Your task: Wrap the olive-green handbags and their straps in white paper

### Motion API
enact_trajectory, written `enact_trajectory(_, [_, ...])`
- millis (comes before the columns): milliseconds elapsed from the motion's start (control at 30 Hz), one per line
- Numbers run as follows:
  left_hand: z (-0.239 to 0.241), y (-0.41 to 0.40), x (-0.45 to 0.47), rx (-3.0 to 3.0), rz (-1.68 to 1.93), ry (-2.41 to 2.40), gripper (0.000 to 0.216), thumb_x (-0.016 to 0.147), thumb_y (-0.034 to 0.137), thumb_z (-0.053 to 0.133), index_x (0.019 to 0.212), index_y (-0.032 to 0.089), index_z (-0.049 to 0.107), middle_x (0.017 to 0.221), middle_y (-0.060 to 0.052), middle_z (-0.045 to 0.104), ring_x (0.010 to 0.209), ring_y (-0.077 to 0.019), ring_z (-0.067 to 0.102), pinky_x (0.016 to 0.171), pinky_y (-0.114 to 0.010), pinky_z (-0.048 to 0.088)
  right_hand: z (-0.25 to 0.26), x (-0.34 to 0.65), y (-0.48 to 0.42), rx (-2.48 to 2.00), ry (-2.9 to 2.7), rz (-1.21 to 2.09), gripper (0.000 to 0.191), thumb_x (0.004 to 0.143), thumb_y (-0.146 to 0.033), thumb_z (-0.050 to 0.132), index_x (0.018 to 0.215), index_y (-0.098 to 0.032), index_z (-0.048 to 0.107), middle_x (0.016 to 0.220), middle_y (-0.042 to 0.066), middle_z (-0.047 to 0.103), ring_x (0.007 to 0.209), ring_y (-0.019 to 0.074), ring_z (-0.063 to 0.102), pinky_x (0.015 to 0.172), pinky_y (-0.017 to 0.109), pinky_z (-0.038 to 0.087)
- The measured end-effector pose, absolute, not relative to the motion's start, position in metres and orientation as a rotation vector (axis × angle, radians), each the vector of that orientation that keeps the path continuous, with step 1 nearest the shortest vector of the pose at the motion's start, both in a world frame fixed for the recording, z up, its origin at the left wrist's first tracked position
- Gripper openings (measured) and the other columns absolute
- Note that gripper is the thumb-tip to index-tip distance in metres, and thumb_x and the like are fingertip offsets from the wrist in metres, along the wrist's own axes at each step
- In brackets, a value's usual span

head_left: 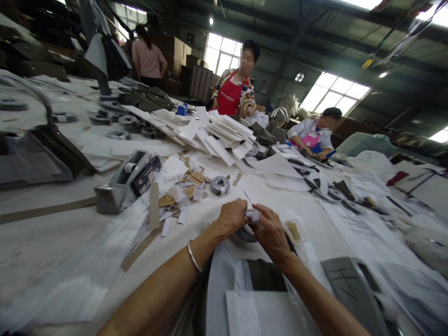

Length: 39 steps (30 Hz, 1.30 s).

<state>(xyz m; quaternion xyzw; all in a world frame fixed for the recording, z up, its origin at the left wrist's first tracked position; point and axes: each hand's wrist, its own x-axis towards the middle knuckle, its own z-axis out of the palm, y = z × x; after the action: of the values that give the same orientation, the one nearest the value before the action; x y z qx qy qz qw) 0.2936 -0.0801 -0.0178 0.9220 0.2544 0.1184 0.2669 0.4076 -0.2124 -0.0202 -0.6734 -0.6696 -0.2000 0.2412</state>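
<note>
Left hand (233,217) and right hand (272,229) are pinching a white wrap (253,215), probably the best hold on the near, likely light, flexible grey coil (246,235).

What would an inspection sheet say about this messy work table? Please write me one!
Surface: pale tabletop, much of it covered.
Job's things: white strip between the hands; grey coil just below, partly hidden.
Clutter: pile of white sheets, brown tags, smaller coil, grey dispenser.
Grips: left hand and right hand both closed on the strip.
Cables: yellow-tipped line overhead, too unclear to call a cable.
Surroundings: person in red apron, person in pink apron, person with back turned, bright windows.
</note>
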Motion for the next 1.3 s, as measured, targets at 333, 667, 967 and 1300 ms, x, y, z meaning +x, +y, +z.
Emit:
enact_trajectory(333, [-0.013,-0.063,0.288,2.290,0.249,0.479,0.024,0.074,0.028,0.067,0.096,0.019,0.068,0.097,-0.004,0.068,0.091,-0.0212,0.064,0.080,-0.027,0.048,-0.038,0.418,-0.205,-1.704,-1.968,-0.438,0.015,0.094,-0.013,0.044,0.100,-0.018,0.057,0.095,0.011,0.066,0.089,0.0228,0.064,0.078,0.036,0.056])
enact_trajectory(667, [-0.024,-0.035,0.274,1.804,0.011,0.514,0.054,0.094,0.058,0.039,0.066,0.015,0.057,0.058,-0.002,0.056,0.056,-0.0142,0.052,0.058,-0.025,0.044,-0.025,0.401,-0.201,-1.516,-1.910,-0.503,0.025,0.096,-0.013,0.047,0.118,-0.020,0.058,0.100,0.009,0.066,0.094,0.0229,0.063,0.086,0.039,0.056])
enact_trajectory(967, [-0.010,-0.032,0.290,1.531,-0.177,0.538,0.036,0.077,0.049,0.065,0.069,0.015,0.056,0.063,-0.002,0.059,0.054,-0.0115,0.052,0.053,-0.023,0.046,-0.025,0.395,-0.201,-1.429,-1.938,-0.492,0.029,0.096,-0.011,0.048,0.121,-0.020,0.059,0.109,0.011,0.066,0.104,0.0244,0.061,0.091,0.043,0.054])
enact_trajectory(1300, [0.018,-0.061,0.274,1.907,0.143,0.689,0.024,0.074,0.020,0.058,0.053,0.016,0.047,0.051,0.006,0.039,0.052,-0.0091,0.035,0.050,-0.022,0.027,-0.018,0.383,-0.203,-1.288,-1.875,-0.465,0.021,0.095,-0.013,0.052,0.110,-0.021,0.064,0.101,0.009,0.067,0.098,0.0232,0.061,0.086,0.040,0.055])
